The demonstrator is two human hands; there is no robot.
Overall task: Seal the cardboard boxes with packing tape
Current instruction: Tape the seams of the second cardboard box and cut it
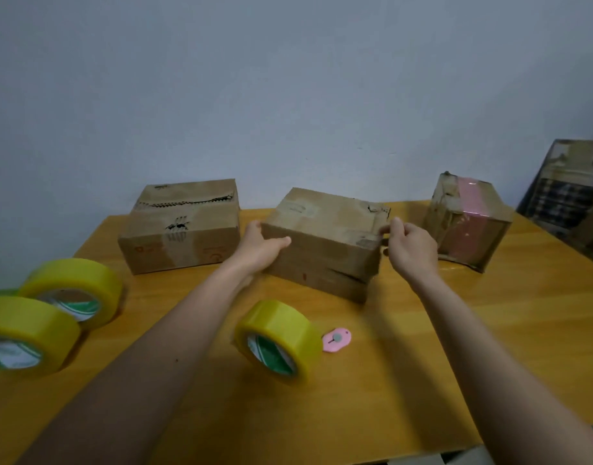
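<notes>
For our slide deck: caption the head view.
Both hands, left hand and right hand, grip the middle cardboard box on the table.

Two bare forearms show, no sleeves reaching the wrists; the left hand [259,245] and right hand [410,248] wear no gloves, rings or watch.

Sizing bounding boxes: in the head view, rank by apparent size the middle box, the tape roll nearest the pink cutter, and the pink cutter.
1. middle box, held at both ends
2. tape roll, though it lies nearer the camera, which flatters it
3. pink cutter, clearly smallest
</notes>
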